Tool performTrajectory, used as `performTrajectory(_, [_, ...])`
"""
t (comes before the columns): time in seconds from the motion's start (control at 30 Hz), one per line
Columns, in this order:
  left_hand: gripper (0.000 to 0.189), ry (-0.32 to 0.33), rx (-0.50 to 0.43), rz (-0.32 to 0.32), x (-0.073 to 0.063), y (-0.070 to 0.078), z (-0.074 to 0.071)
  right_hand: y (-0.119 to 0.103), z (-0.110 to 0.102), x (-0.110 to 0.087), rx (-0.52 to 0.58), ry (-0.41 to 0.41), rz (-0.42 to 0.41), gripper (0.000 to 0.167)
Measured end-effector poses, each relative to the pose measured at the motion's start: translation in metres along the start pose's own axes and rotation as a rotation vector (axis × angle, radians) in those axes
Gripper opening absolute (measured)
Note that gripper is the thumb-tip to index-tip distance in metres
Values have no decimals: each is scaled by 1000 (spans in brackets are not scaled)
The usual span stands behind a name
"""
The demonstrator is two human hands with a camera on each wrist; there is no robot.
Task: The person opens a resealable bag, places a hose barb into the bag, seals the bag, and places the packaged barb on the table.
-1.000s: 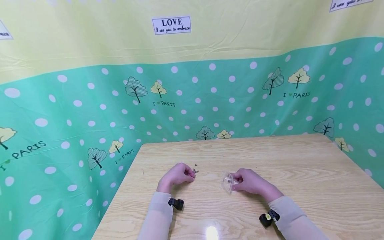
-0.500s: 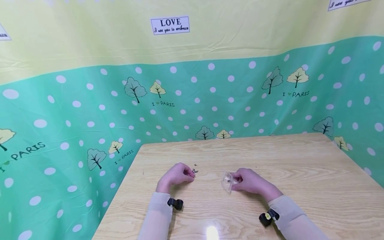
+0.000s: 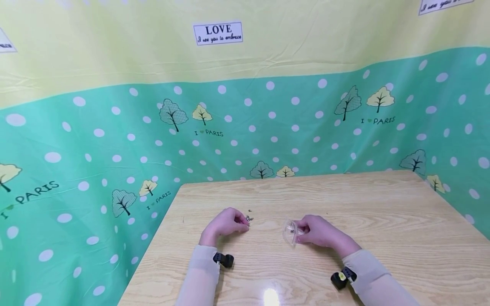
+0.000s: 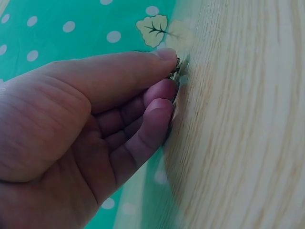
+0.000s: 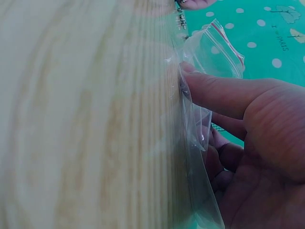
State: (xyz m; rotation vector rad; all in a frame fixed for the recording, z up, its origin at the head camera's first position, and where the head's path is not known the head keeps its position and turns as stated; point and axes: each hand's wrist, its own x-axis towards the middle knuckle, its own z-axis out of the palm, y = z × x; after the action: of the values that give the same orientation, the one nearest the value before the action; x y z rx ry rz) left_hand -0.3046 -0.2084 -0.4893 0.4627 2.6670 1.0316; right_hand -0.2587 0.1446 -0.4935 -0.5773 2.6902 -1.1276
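My left hand point(image 3: 227, 222) is at a small pile of screws point(image 3: 249, 219), small dark metal pieces on the table. In the left wrist view its fingers point(image 4: 152, 124) are curled, their tips at the tabletop, with some metal bits point(image 4: 177, 71) just past the thumb tip. I cannot tell whether a piece is between the fingertips. My right hand point(image 3: 319, 231) pinches a clear zip bag point(image 3: 289, 233) between thumb and fingers. Red-lined zip edges show at the bag's mouth point(image 5: 224, 40), which points toward the pile. One small dark piece point(image 3: 292, 231) shows inside the bag.
The wood-grain table point(image 3: 291, 193) runs back to a green and yellow patterned curtain point(image 3: 237, 127). A single dark bit point(image 3: 250, 210) lies just behind the pile. Black wrist cameras point(image 3: 226, 259) sit on both sleeves.
The left fingertips shift very slightly at the pile's near edge. The right hand and the zip bag stay in place.
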Motion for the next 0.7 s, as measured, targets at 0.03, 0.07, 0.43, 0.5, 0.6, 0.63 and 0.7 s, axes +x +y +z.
performTrajectory(0.03, [8, -1, -7, -5, 0, 0, 0, 0, 0, 0, 1, -1, 1, 39])
performTrajectory(0.07, [8, -1, -16, -8, 0, 0, 0, 0, 0, 0, 3, -2, 3, 40])
performTrajectory(0.43, [9, -36, -55, 51, 2, 4, 1, 0, 0, -1, 2, -4, -6, 46])
performTrajectory(0.5, [9, -42, -57, 60, 3, 5, 2, 0, 0, -1, -1, -5, -9, 46])
performTrajectory(0.6, [9, -43, -62, 71, 4, 7, 4, 0, 0, -1, -5, -6, -20, 44])
performTrajectory(0.63, [9, -43, -67, 77, 5, 7, 5, 0, 0, -1, -5, -7, -21, 44])
performTrajectory(0.7, [9, -42, -79, 90, 6, 9, 7, 0, 0, -1, -5, -8, -21, 44])
